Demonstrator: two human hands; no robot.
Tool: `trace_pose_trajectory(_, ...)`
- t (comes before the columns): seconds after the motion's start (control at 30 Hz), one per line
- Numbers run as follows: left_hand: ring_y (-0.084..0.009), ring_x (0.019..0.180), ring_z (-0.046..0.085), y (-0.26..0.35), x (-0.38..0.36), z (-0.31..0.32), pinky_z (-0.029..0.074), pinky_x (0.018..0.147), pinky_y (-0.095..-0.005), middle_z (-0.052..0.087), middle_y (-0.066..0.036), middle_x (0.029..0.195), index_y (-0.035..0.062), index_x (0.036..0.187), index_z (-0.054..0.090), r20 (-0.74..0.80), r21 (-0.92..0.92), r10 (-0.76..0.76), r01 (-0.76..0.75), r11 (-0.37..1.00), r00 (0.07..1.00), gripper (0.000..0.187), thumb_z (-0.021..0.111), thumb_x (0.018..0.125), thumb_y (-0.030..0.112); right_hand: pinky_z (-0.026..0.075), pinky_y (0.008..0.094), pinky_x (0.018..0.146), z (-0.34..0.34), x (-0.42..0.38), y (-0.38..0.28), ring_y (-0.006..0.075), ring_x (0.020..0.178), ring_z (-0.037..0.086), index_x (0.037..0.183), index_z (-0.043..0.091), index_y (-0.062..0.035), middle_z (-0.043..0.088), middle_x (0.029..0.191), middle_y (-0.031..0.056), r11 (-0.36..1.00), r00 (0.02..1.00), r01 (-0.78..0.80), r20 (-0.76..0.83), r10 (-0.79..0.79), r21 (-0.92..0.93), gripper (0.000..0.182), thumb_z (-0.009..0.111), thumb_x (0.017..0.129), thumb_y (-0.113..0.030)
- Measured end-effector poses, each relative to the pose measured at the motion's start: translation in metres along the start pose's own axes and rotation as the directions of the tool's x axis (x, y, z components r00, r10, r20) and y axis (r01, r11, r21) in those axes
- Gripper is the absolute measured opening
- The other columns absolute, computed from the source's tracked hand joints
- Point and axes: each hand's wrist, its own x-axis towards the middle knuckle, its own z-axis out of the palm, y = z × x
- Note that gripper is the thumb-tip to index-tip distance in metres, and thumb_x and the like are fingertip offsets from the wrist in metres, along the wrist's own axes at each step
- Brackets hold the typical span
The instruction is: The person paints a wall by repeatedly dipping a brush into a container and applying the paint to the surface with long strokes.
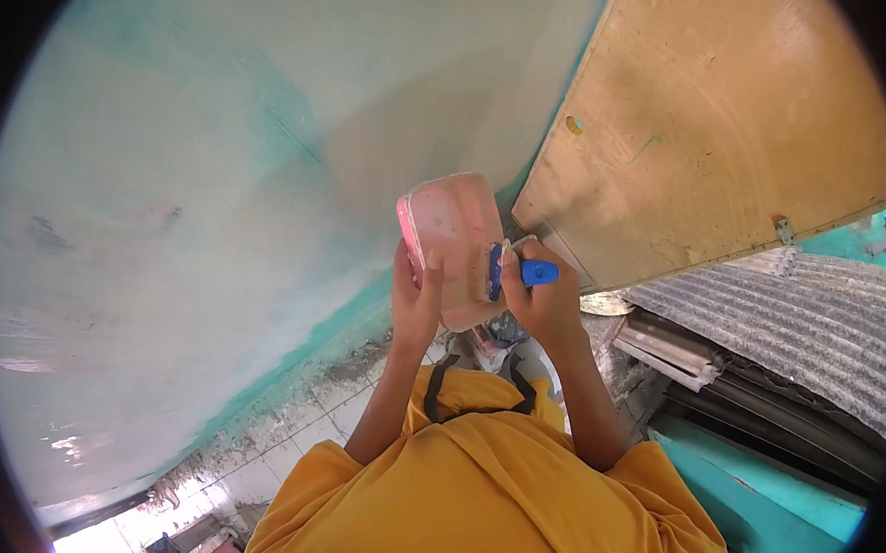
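My left hand (418,293) grips a pink plastic tub (452,217) by its left side, thumb over the rim. The tub is tilted so that its inside faces me, and pale smears coat its inner surface. In my right hand (550,304) is a paintbrush (539,273) with a blue handle, my fingers closed around it. Its pale bristles point left, over the lower right part of the tub. Both hands are in front of my chest, close to the wall (216,215), which has whitish paint over turquoise.
A tan wooden panel (712,120) stands at the upper right. Below it lie grey corrugated sheets (792,310) and dark lengths of material (766,419). A turquoise ledge (763,484) is at the lower right. Dirty floor tiles (299,439) run along the wall's foot.
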Motion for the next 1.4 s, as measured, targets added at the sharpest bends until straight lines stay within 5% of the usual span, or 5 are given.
trace_pose_trajectory(0.2,-0.0232,0.120,0.055,-0.010,0.006,-0.001,0.047,0.098,-0.0356,0.054,-0.020,0.133,-0.0074,0.147,0.034,0.024,-0.022,-0.012,0.012,1.000,1.000,0.080,0.058,0.099,0.051,0.045,0.0406,0.053,0.001,-0.001,0.008,0.0346,0.058,0.059,0.078,0.058,-0.0042,0.058,0.066,0.0144,1.000,0.997,-0.028,-0.071,0.028,0.001,0.022,0.060,0.095,-0.018)
trace_pose_trajectory(0.4,-0.0222,0.118,0.055,-0.016,0.007,-0.003,0.044,0.101,-0.0346,0.055,-0.019,0.131,-0.0071,0.146,0.035,0.006,0.013,-0.082,0.082,0.997,0.997,0.081,0.055,0.099,0.055,0.042,0.0314,0.050,-0.021,0.005,0.016,0.0163,0.051,0.056,0.084,0.065,-0.0007,0.057,0.060,0.0078,0.979,0.956,-0.102,-0.256,0.146,0.178,0.021,0.054,0.097,-0.012)
trace_pose_trajectory(0.83,-0.0191,0.119,0.053,-0.007,0.003,0.008,0.042,0.102,-0.0330,0.055,-0.016,0.131,-0.0064,0.143,0.039,0.089,-0.057,-0.178,0.184,0.981,0.980,0.071,0.054,0.101,0.050,0.041,0.0313,0.049,-0.039,0.017,0.049,0.0135,0.054,0.055,0.084,0.063,-0.0013,0.057,0.062,0.0063,0.994,0.931,-0.088,-0.350,0.103,0.058,0.026,0.049,0.100,-0.015)
trace_pose_trajectory(1.07,-0.0183,0.123,0.049,-0.017,-0.004,0.028,0.039,0.105,-0.0323,0.054,-0.011,0.134,-0.0039,0.143,0.041,-0.012,-0.135,-0.178,0.175,0.975,0.984,0.062,0.050,0.104,0.044,0.044,0.0224,0.054,-0.057,0.068,0.107,0.0070,0.059,0.053,0.093,0.064,-0.0047,0.061,0.075,0.0008,0.754,0.822,-0.279,-0.258,0.508,0.595,0.026,0.055,0.103,-0.027)
trace_pose_trajectory(1.4,-0.0194,0.126,0.047,-0.032,-0.034,0.063,0.038,0.107,-0.0349,0.052,-0.012,0.136,-0.0022,0.144,0.042,-0.244,-0.273,-0.271,0.203,0.940,0.931,0.067,0.050,0.102,0.050,0.054,0.0283,0.069,-0.106,0.287,0.074,0.0145,0.074,0.066,0.111,0.066,0.0029,0.070,0.089,0.0100,0.624,0.893,0.183,-0.394,0.219,0.760,0.030,0.056,0.102,-0.024)
